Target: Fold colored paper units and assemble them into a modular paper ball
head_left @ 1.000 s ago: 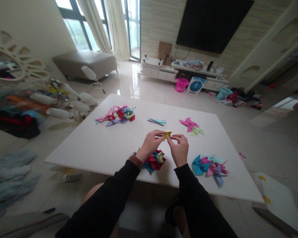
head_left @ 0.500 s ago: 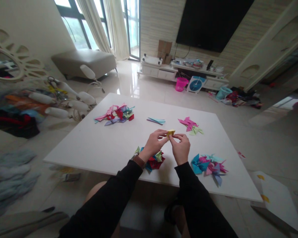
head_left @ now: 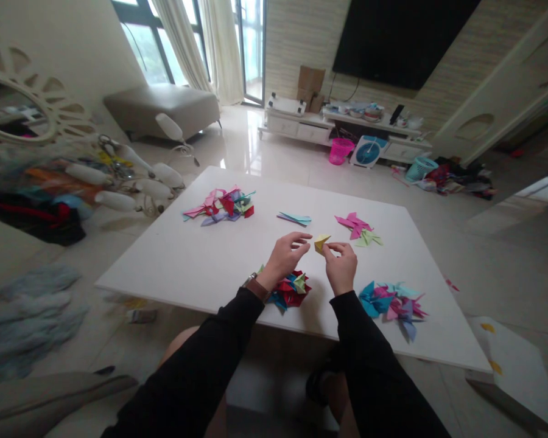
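Observation:
A small folded yellow origami piece (head_left: 320, 243) is pinched in the fingertips of my right hand (head_left: 341, 264), above the white table (head_left: 182, 267). Just left of it, my left hand (head_left: 288, 255) holds nothing, its fingers apart and pointing toward the paper without touching it. Under my left wrist lies a pile of red, blue and green folded paper pieces (head_left: 296, 292), partly covered by the arm. Beyond my hands are flat, narrow folded blue and purple papers (head_left: 294, 218).
Folded paper in mixed colours (head_left: 226, 205) is heaped at the far left of the table. Pink and green pieces (head_left: 358, 227) lie at the far right, and another pile (head_left: 395, 304) near the right front. A white lamp (head_left: 150, 188) stands beyond the left edge.
My left hand has let go of the yellow origami piece and drawn slightly away from it. The right hand keeps hold of it. The whole view has shifted a little.

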`<action>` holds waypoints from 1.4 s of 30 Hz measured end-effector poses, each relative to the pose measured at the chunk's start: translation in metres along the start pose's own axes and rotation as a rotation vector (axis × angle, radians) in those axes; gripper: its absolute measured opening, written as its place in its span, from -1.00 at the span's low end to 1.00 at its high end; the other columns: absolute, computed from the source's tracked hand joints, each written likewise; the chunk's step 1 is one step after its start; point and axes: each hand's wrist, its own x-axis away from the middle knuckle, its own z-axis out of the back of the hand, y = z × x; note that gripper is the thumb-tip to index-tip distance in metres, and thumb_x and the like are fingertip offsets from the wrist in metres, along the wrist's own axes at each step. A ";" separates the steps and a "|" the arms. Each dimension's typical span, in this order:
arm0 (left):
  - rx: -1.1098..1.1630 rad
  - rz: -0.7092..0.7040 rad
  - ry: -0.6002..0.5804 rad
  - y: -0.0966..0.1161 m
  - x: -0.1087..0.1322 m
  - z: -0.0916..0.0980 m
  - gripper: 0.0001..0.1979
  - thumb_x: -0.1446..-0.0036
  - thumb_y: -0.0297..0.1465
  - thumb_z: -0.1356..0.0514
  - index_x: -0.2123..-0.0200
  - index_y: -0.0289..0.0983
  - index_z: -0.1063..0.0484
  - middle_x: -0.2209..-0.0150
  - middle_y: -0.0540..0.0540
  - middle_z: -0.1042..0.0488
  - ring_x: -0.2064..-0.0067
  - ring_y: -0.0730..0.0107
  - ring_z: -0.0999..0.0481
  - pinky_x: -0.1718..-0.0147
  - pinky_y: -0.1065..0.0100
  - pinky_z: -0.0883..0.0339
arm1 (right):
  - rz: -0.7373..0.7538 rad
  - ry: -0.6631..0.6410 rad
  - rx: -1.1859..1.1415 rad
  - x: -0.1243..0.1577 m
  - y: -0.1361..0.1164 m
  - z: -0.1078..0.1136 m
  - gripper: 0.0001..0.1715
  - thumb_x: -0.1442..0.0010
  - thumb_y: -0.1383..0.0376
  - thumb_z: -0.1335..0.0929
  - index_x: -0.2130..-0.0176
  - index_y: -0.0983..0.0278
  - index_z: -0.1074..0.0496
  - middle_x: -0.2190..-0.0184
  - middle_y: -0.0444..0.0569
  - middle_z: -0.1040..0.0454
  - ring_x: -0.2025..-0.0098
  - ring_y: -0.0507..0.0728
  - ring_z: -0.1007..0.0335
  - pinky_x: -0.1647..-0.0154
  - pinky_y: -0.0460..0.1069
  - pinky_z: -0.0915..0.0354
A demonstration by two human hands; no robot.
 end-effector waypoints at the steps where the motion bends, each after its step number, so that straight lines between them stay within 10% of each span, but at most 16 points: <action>1: -0.004 0.006 0.017 0.000 -0.001 0.004 -0.75 -0.17 -0.41 -0.21 0.10 -0.31 -0.58 0.07 -0.19 -0.61 0.09 0.27 -0.59 0.09 0.27 -0.48 | -0.004 -0.013 0.010 -0.001 0.002 -0.002 -0.76 -0.14 0.15 -0.41 0.39 0.28 -0.57 0.28 0.02 -0.52 0.16 0.21 -0.44 0.04 0.09 -0.28; 20: 0.060 0.031 0.122 -0.012 0.001 0.069 -0.74 -0.19 -0.28 -0.17 0.14 -0.28 -0.53 0.09 -0.17 -0.61 0.07 0.21 -0.57 0.09 0.25 -0.39 | 0.193 -0.541 0.608 0.004 0.026 -0.042 -0.77 -0.20 0.15 -0.43 0.42 0.18 -0.63 0.26 0.04 -0.53 0.12 0.24 -0.32 0.11 0.07 -0.24; 38: 0.037 0.035 0.072 -0.010 0.003 0.069 -0.73 -0.22 -0.25 -0.13 0.13 -0.27 -0.50 0.08 -0.17 -0.60 0.06 0.23 -0.56 0.07 0.26 -0.39 | 0.172 -0.634 0.646 0.017 0.027 -0.049 -0.81 -0.17 0.23 -0.38 0.33 0.21 -0.62 0.23 0.07 -0.54 0.11 0.24 -0.36 0.10 0.08 -0.27; 42: -0.004 0.042 0.029 -0.017 0.005 0.063 -0.72 -0.23 -0.24 -0.14 0.11 -0.28 -0.50 0.06 -0.17 -0.59 0.05 0.23 -0.56 0.05 0.25 -0.39 | 0.171 -0.588 0.380 0.018 0.018 -0.045 -0.65 -0.16 0.26 -0.36 0.05 0.25 -0.55 0.09 0.10 -0.53 0.05 0.23 -0.41 -0.06 0.14 -0.32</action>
